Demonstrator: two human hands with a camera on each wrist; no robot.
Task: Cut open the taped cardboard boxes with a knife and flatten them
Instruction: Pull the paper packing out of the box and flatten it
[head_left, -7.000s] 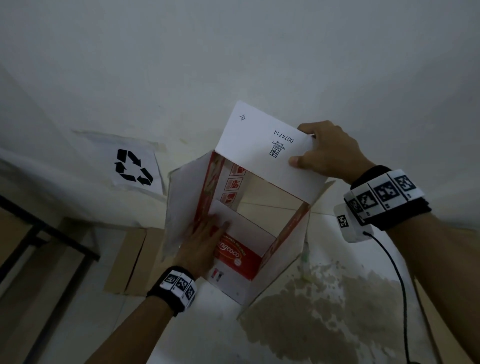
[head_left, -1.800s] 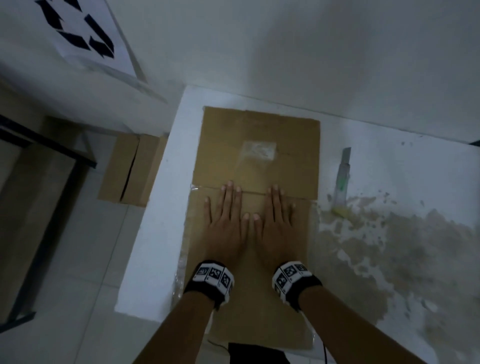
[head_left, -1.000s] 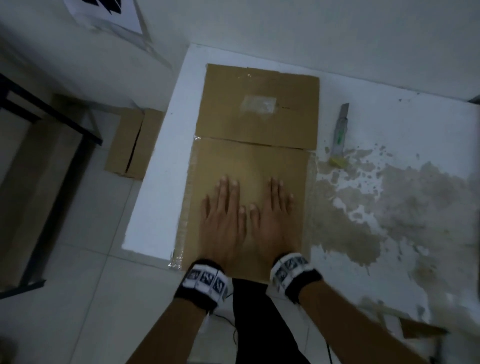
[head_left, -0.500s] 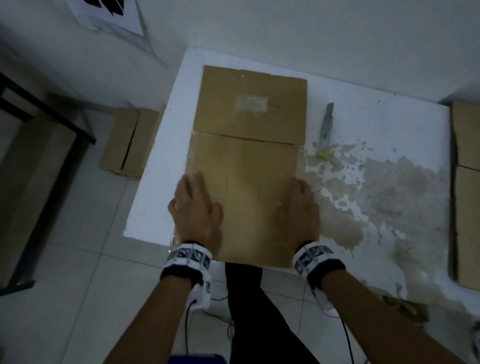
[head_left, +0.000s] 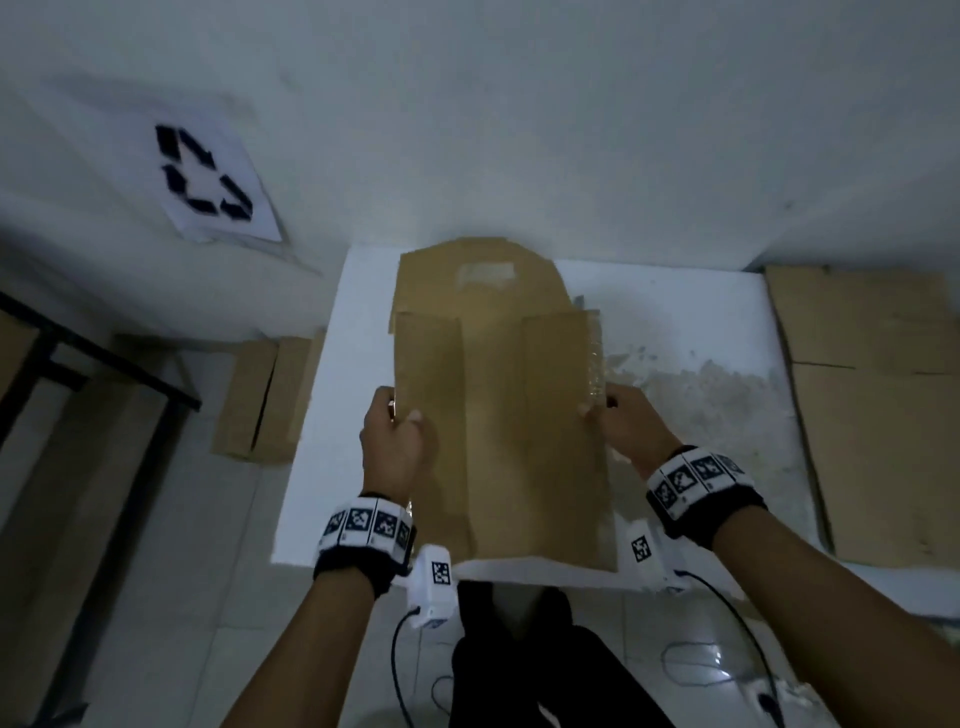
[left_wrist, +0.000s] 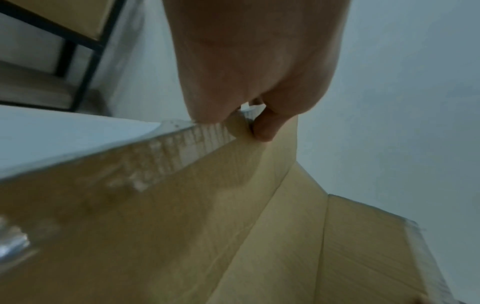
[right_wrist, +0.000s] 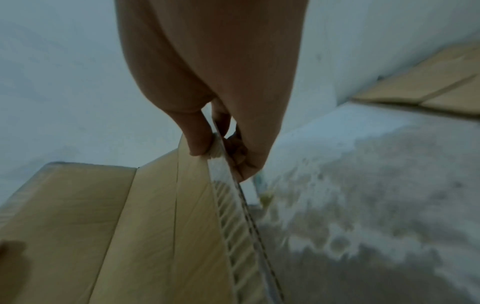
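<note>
over the white counter (head_left: 332, 395) with its worn grey-brown patch, held up off the surface: flattened brown cardboard box (head_left: 498, 415), tilted, far flap leaning toward the pale wall. left hand (head_left: 392, 441) closed as a grip on the left edge, thumb on the near face, fingers curled behind; same pinch seen close from the left wrist (left_wrist: 249, 86), fingertips (left_wrist: 265, 127) clamped on the corrugated edge. right hand (head_left: 631, 426) gripping the right edge likewise, along a strip of clear tape (head_left: 595, 358); from the right wrist (right_wrist: 213, 82), thumb on one side and fingers on the other of the board's edge. two creases running lengthwise down the near face of the box. patch of pale tape residue (head_left: 485, 273) on the far flap. knife mostly hidden behind the box, only a blurred greenish sliver near the right fingers, too unclear to place exactly. lying flat at the right end of the counter: another flattened brown cardboard sheet (head_left: 878, 405). on the tiled floor to the left, beside the counter: folded brown cardboard piece (head_left: 262, 397). on the wall at upper left: white paper sign with black recycling arrows (head_left: 208, 179).
</note>
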